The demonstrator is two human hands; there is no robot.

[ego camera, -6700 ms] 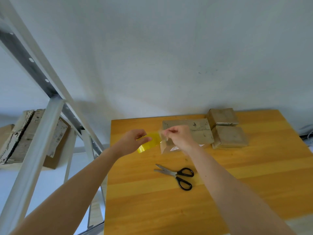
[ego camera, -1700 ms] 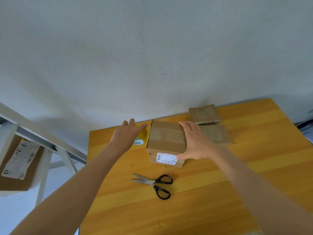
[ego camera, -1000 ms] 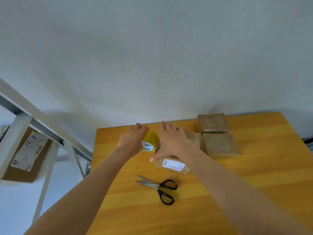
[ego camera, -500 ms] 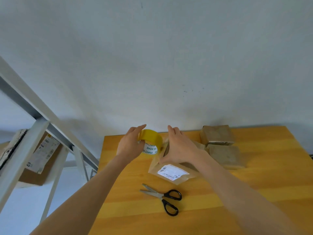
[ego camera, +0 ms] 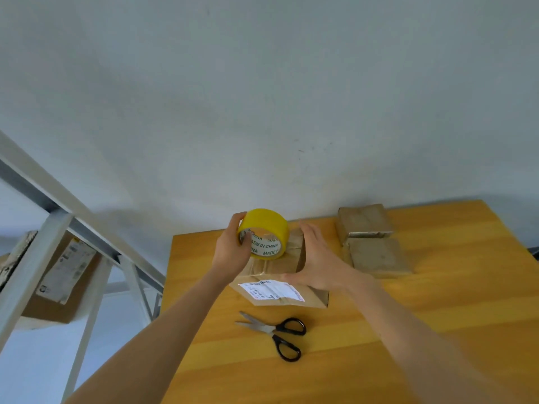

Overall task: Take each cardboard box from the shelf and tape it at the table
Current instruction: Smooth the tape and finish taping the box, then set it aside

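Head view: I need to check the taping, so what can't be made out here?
All in the head view:
Box top seam: covered by the tape roll and the right hand.
Tape's loose end: hidden by the roll and the left hand, whose grip wraps it.
Label text: too small.
Boxes on the shelf: partly behind its frame, cut by the left edge.

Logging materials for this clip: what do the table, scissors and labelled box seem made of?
Table: wood or wood-look laminate, light sheen, grain stripes. Scissors: shiny metal blades; black handles, probably plastic. Labelled box: matte brown cardboard, creased, white paper label.
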